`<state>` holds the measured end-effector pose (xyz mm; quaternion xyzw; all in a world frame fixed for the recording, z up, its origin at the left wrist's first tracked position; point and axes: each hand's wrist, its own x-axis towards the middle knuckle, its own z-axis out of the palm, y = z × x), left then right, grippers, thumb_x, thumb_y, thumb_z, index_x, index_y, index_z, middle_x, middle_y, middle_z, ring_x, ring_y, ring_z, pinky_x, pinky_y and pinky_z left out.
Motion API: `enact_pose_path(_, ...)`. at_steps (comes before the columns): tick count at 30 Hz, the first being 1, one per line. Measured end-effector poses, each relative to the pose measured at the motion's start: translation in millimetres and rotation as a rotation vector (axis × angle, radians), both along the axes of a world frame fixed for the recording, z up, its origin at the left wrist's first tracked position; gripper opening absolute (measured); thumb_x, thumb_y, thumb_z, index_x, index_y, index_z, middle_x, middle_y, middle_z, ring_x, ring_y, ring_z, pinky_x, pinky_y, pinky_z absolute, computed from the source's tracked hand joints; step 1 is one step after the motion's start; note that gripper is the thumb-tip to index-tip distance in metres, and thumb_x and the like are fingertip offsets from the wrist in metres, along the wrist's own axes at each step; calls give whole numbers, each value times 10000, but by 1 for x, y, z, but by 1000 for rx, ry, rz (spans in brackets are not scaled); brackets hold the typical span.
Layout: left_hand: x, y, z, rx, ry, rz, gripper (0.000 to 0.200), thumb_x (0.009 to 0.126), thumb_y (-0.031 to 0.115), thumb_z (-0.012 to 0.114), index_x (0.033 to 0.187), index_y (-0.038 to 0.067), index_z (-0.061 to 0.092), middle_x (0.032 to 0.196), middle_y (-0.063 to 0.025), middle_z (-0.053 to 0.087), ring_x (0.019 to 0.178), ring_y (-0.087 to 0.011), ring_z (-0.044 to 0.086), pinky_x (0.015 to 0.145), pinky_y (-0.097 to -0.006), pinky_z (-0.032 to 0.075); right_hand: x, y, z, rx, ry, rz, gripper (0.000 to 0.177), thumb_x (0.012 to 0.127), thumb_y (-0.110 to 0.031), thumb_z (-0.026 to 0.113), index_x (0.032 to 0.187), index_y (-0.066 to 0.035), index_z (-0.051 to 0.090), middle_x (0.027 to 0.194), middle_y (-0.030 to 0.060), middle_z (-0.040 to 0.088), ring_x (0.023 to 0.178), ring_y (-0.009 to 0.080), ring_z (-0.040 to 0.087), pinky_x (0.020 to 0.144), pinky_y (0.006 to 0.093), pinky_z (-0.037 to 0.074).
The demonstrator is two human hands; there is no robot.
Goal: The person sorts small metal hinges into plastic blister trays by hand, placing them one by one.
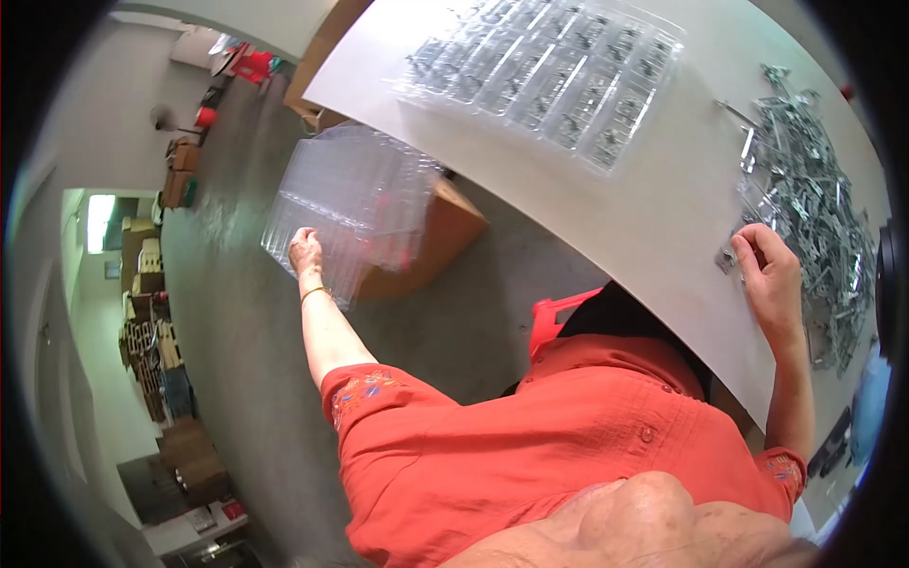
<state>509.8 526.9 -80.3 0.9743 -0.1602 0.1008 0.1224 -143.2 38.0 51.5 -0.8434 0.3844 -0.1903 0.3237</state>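
My left hand [305,252] is closed on the near edge of a clear plastic tray [346,194] with ribbed compartments, held out beside the table. More clear sheets overlap under it, over a cardboard box [454,227]. On the white table my right hand [772,275] is bent, thumb and fingers pinched together. A small metal part [726,258] shows at its fingertips. Just beyond that hand lies a heap of loose silvery metal parts [810,175]. Another clear compartment tray [615,170] sits on the table, its slots holding small metal pieces.
The white table's edge [559,232] runs diagonally in front of me. Below it stands a red plastic stool [544,327]. Stacked cartons and pallets [156,341] line the far left, beyond the grey floor [227,275]. A blue item [871,407] lies at the right edge.
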Motion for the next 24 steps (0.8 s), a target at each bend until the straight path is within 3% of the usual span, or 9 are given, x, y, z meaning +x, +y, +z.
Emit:
enact_pose_path(2,-5,7,16,-17,34,42,164,926,199,693,1029,99,771,928,-112,777,889,-246,741,837,-381,562,10,5,6,130,-40,15,133,1017,-108,669,943,-2,638,742,-5,543,681,60,473,614,258,411)
enact_pose_path(10,-23,47,53,-134,67,25,93,940,110,692,971,58,763,793,-5,717,731,-87,632,700,-281,518,61,27,10,497,-163,296,134,1040,-123,653,973,-8,647,761,-55,546,698,34,462,618,231,391)
enact_pose_path(13,-37,54,74,-215,35,-31,118,938,162,699,1007,96,769,835,-65,754,785,-164,694,757,-334,541,85,41,11,576,-182,422,132,1040,-139,658,1012,-10,658,801,-41,568,740,38,500,666,232,435)
enact_pose_path(15,-58,48,96,-268,1,-39,119,953,136,692,1021,72,765,846,-54,749,785,-142,676,750,-320,538,102,55,7,621,-243,518,140,1036,-154,670,1040,-14,663,822,-32,581,759,41,513,691,237,454)
enact_pose_path(19,-122,11,134,-564,-14,-146,126,981,99,681,1044,16,753,901,-35,741,822,-112,646,771,-295,530,134,81,12,713,-315,642,240,1030,-201,689,1191,-32,631,976,26,653,902,97,611,814,283,524)
enact_pose_path(21,-165,-19,154,-588,-18,-185,129,993,91,678,1047,-5,745,924,-30,735,846,-105,636,795,-284,526,150,93,14,732,-390,706,337,1027,-229,699,1289,-46,594,1093,67,679,1010,142,655,883,311,545)
enact_pose_path(24,-222,-62,165,-719,33,-238,121,998,82,683,1044,-14,742,931,-17,730,870,-97,628,821,-269,517,167,110,29,813,-513,741,487,1026,-281,706,1423,-77,509,1293,126,634,1185,214,644,984,365,541)
